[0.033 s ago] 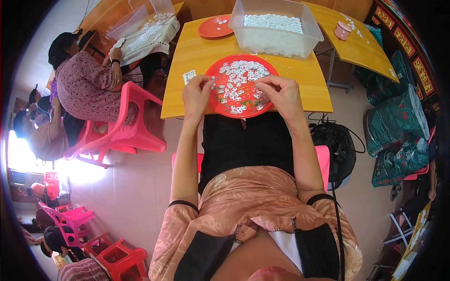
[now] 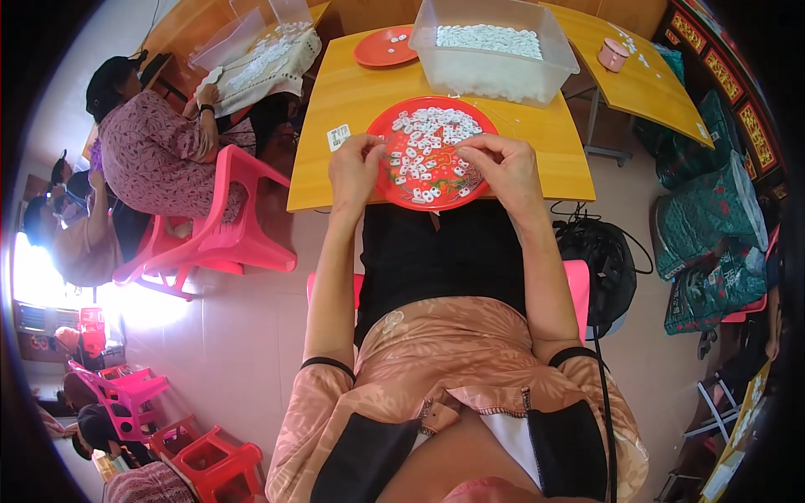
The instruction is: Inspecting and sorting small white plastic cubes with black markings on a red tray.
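Fingers [image 2: 369,149] of the left hand [image 2: 355,170] curl together at the near-left rim of a round red tray [image 2: 479,186]; whether they pinch a piece cannot be told. Right hand [image 2: 506,168], fingers bent and closed together over the tray's near-right rim, hides whatever lies beneath it. Tray: rests at the near edge of the yellow table [image 2: 352,96], touching both hands, strewn with small white pieces [image 2: 428,142], their shape too small to make out. Small white label [image 2: 338,137]: on the table just left of the tray. Clear plastic bin [image 2: 495,71]: beyond the tray, filled with similar white pieces. Orange plate [image 2: 381,46]: far left of the bin, a few pieces on it. Pink cup [image 2: 613,54]: on the adjoining table, far right. Seated person [image 2: 151,155] on a pink chair [image 2: 226,235], left, at another table; face turned away.
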Demonstrator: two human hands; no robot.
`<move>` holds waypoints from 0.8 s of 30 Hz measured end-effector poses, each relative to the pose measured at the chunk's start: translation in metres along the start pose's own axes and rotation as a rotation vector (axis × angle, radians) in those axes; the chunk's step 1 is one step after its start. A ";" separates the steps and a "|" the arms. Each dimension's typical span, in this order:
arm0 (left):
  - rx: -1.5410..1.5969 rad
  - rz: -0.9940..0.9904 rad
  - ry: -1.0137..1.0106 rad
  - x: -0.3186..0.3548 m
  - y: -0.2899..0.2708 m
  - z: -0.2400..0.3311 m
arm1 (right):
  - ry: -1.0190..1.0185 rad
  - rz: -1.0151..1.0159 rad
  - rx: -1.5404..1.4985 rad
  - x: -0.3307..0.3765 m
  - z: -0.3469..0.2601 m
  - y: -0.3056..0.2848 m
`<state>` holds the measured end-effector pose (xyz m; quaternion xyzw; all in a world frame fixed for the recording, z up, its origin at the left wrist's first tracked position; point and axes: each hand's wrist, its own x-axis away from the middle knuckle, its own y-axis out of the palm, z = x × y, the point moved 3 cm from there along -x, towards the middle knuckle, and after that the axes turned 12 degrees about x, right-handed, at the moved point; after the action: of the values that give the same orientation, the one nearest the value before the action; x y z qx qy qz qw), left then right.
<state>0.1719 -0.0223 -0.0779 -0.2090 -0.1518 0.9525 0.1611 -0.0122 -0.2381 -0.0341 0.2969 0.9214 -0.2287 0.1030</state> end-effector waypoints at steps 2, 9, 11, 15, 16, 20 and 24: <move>-0.211 -0.064 0.068 -0.001 0.008 -0.003 | 0.023 -0.018 0.005 0.002 -0.005 -0.001; -0.490 -0.199 0.202 -0.016 0.036 -0.016 | 0.070 -0.002 0.030 -0.002 -0.007 -0.006; -0.488 -0.268 0.178 -0.022 0.040 -0.015 | 0.063 0.002 0.048 -0.003 -0.007 -0.008; -0.574 -0.333 0.150 -0.033 0.038 -0.015 | 0.034 -0.009 0.064 -0.005 -0.013 -0.006; -0.605 -0.345 0.135 -0.036 0.036 -0.016 | 0.018 -0.013 0.060 -0.003 -0.017 -0.006; -0.510 -0.455 0.001 -0.041 0.029 -0.006 | -0.047 0.037 0.086 0.007 -0.027 -0.002; -0.317 -0.295 0.024 -0.029 0.006 -0.011 | 0.005 -0.015 0.055 0.010 -0.033 0.007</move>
<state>0.2007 -0.0363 -0.0798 -0.2187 -0.3267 0.8803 0.2654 -0.0178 -0.2126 -0.0108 0.2933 0.9172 -0.2540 0.0908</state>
